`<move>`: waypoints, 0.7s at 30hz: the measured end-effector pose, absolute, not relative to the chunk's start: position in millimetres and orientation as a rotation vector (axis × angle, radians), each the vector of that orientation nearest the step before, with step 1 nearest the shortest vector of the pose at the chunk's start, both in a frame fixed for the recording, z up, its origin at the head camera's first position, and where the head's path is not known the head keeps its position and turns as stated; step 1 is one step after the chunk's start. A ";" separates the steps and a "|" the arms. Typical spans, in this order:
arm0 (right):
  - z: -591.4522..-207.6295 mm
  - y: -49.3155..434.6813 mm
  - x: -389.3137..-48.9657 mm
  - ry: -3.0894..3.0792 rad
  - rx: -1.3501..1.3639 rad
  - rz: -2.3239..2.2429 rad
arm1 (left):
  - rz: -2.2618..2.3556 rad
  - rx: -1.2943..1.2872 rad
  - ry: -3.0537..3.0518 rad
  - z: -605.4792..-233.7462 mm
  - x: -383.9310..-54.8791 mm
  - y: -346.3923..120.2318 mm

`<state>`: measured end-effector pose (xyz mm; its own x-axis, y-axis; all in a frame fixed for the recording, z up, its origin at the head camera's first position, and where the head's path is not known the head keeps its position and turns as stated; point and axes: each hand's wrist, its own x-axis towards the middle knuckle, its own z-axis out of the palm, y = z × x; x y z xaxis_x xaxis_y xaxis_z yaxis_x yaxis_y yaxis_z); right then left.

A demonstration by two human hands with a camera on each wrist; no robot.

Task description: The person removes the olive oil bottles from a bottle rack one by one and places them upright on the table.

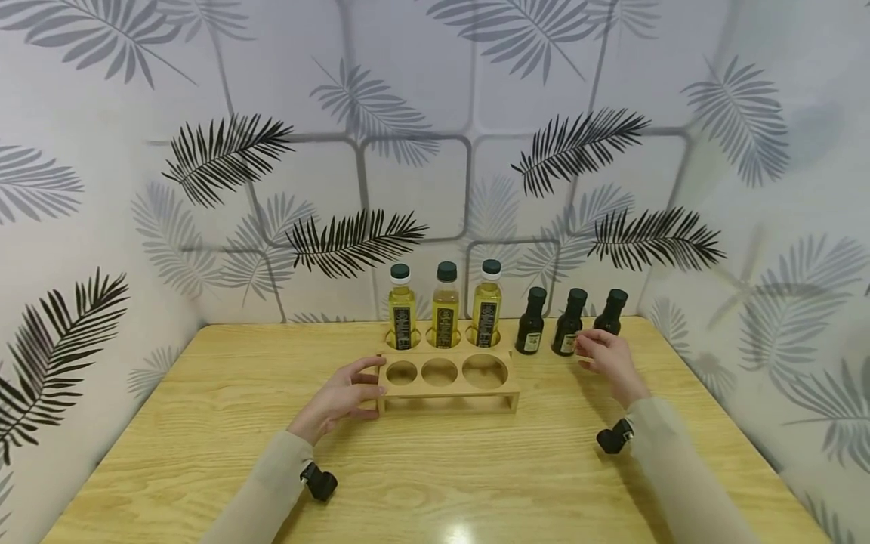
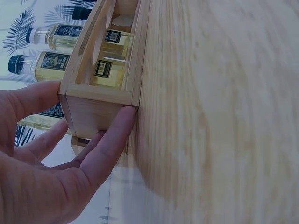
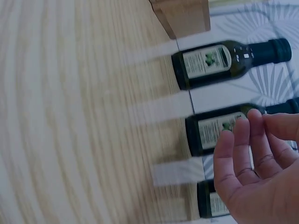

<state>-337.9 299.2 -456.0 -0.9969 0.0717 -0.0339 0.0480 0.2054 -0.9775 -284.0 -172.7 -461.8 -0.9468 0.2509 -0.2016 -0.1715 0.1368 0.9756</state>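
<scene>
A two-tier wooden bottle rack [image 1: 448,384] stands on the table; its front tier has three round holes. Three clear bottles of yellow oil [image 1: 402,317], dark-capped, stand in its back holes. My left hand [image 1: 347,394] touches the rack's left end, its fairly straight fingertips spread over the end panel [image 2: 93,112]. To the right of the rack, three small dark glass bottles [image 1: 530,325] stand in a row. My right hand [image 1: 607,359] is by the middle dark bottle [image 1: 568,325], thumb and fingertips close together with nothing between them. It partly hides the rightmost dark bottle [image 1: 613,310].
The light wood-grain table [image 1: 435,476] meets a leaf-patterned wall [image 1: 421,189] right behind the bottles. More patterned wall rises at the left and right sides. A small black camera [image 1: 318,482] is strapped to each sleeve cuff.
</scene>
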 end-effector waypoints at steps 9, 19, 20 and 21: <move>-451.5 263.4 -338.9 -2.480 -0.031 2.024 | 1.863 0.086 2.122 -458.5 -287.9 -173.9; -453.5 232.1 -338.4 -2.484 0.028 2.098 | 1.827 0.162 2.162 -458.1 -291.1 -179.4; -453.3 228.7 -338.0 -2.477 0.030 2.107 | 1.830 0.164 2.158 -457.9 -290.9 -179.2; -453.0 224.9 -337.7 -2.474 0.033 2.107 | 1.833 0.168 2.154 -457.7 -290.5 -179.1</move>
<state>-337.7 224.9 -453.0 -0.9939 -0.0860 -0.0694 0.0548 0.1616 -0.9853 -290.5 -179.1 -457.7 -0.9461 0.2840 -0.1556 -0.1081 0.1759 0.9785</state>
